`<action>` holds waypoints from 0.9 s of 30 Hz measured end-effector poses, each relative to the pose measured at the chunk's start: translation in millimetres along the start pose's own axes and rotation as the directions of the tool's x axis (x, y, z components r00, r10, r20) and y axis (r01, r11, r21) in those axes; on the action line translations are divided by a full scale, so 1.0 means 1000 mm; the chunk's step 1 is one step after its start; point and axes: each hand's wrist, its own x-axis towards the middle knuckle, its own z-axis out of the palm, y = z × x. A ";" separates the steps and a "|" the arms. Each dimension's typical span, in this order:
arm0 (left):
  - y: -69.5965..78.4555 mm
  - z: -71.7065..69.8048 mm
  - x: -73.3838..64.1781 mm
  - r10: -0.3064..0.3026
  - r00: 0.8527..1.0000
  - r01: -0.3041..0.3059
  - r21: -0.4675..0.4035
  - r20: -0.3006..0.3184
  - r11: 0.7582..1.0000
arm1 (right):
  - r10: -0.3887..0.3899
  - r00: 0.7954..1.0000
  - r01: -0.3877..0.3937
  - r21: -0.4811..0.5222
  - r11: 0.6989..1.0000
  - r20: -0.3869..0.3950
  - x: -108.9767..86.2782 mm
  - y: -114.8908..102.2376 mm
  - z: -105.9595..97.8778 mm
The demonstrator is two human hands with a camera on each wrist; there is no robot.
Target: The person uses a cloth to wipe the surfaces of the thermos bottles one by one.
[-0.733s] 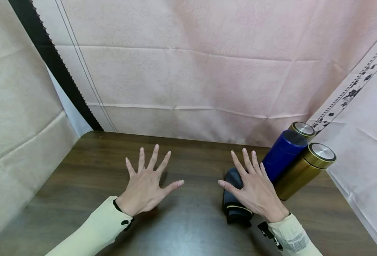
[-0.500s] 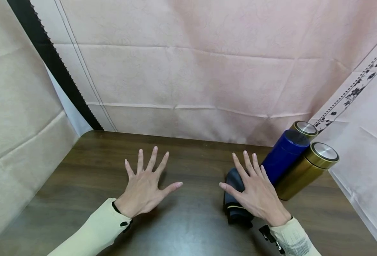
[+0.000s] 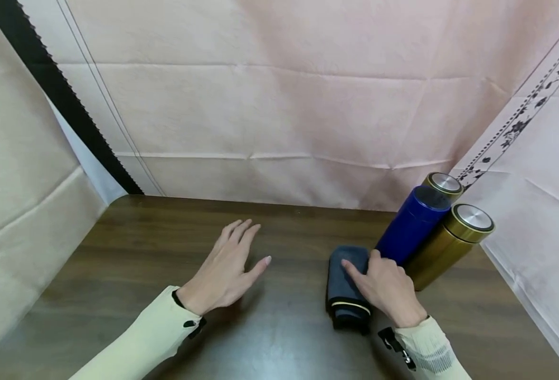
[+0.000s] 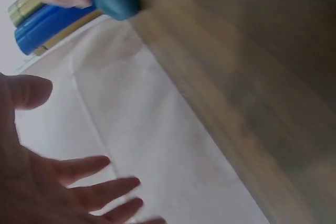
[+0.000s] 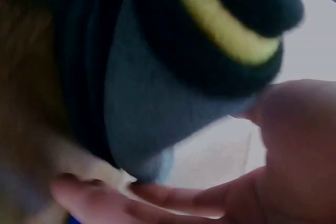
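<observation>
In the head view a rolled dark blue-grey cloth (image 3: pixel 348 279) with a black band and a yellow stripe lies on the table, right of the middle. My right hand (image 3: pixel 390 290) grips it from the right, thumb over its top and fingers bent down along its side. The right wrist view shows the blue-grey fabric (image 5: pixel 152 98) up close, with fingers (image 5: pixel 173 198) passing beneath it. My left hand (image 3: pixel 224 272) hovers over the table at centre left, holding nothing. Its fingers (image 4: pixel 84 169) are spread and slightly bent in the left wrist view.
Right behind my right hand, a blue bottle (image 3: pixel 414 221) and a gold flask (image 3: pixel 443 253) with a silver lid stand close together, another gold flask (image 3: pixel 445 182) behind them. The brown wooden table (image 3: pixel 132 248) ends at a pale hanging cloth (image 3: pixel 269 121).
My right hand, earlier spread above the rolled cloth, has come down and bent its fingers around its side. My left hand has turned, its fingers closer together.
</observation>
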 end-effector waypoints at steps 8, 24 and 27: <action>0.039 0.004 0.036 0.124 0.992 -0.126 -0.155 -0.023 0.980 | 0.057 0.992 -0.070 0.114 0.991 0.110 0.012 0.002 0.012; 0.089 0.014 0.095 0.178 0.975 -0.148 -0.209 0.131 0.967 | -0.034 0.968 -0.043 0.298 0.954 0.250 0.020 0.006 0.007; 0.100 0.013 0.106 0.191 0.970 -0.157 -0.215 0.148 0.964 | -0.081 0.957 -0.027 0.365 0.931 0.277 0.016 0.007 0.001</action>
